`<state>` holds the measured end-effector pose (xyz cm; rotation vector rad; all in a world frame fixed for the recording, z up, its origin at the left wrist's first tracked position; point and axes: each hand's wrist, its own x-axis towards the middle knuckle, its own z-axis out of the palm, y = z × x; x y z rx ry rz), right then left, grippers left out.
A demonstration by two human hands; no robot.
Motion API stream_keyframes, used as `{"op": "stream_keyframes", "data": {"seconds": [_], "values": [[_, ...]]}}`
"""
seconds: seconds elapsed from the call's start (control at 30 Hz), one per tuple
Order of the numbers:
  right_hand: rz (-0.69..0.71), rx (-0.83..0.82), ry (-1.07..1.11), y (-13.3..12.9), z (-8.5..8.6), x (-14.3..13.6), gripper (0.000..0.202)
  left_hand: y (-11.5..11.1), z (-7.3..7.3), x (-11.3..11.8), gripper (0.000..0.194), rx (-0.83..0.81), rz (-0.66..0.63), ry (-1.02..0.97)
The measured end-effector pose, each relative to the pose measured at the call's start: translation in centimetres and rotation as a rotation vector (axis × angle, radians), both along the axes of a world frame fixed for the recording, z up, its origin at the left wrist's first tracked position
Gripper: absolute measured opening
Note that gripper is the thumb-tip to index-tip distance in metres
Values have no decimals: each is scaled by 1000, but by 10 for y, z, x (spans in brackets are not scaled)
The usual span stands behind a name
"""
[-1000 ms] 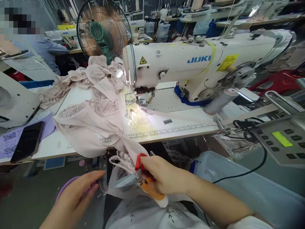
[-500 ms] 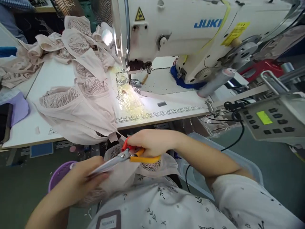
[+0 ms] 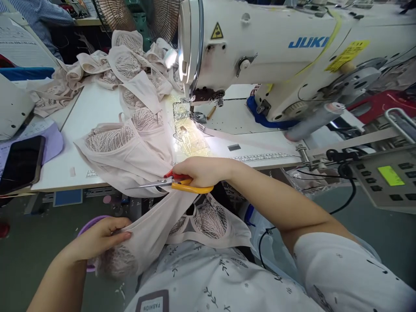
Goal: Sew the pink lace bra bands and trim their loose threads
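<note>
My right hand (image 3: pixel 209 171) is closed round the handles of a pair of scissors (image 3: pixel 167 182), one loop red and the other orange. Their blades point left, just off the table's front edge. A pale pink bra (image 3: pixel 156 227) with lace cups stretches over my lap, its wide band rising to just under my right hand. At lower left, my left hand (image 3: pixel 102 237) pinches this bra by the fabric near one cup. Whether the right fingers also grip the band is hidden. Beyond the blades another pale bra (image 3: pixel 130 145) hangs over the table edge.
A sewing machine (image 3: pixel 260 47) stands lit on the white table (image 3: pixel 97 102), with a control panel (image 3: pixel 386 175) at right. More pale bras (image 3: pixel 125 65) pile up behind. A phone (image 3: pixel 22 162) lies left; a purple basket (image 3: pixel 92 221) and clear bin (image 3: pixel 276 251) sit below.
The scissor blades have come away from my left hand and now point left above it. My left hand has moved down and left along the bra, spreading its band. The view has shifted left.
</note>
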<state>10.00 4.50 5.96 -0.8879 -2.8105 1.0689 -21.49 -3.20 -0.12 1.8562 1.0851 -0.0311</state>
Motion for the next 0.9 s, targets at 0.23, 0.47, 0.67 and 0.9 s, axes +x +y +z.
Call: {"op": "stream_keyframes", "data": {"seconds": [0.23,0.47,0.67,0.9], "values": [[145,-74,-28,-7,8,-26,20,-15,-6,62,31,525,140,-149],[184,-37,-86,-7,12,-38,22,-14,-9,99,17,958,224,-237],[205,-9,-38,-5,7,-39,20,-14,-4,95,13,654,373,-252],[183,-13,5,-1,4,-38,22,-13,-6,81,18,-16,589,-569]]}}
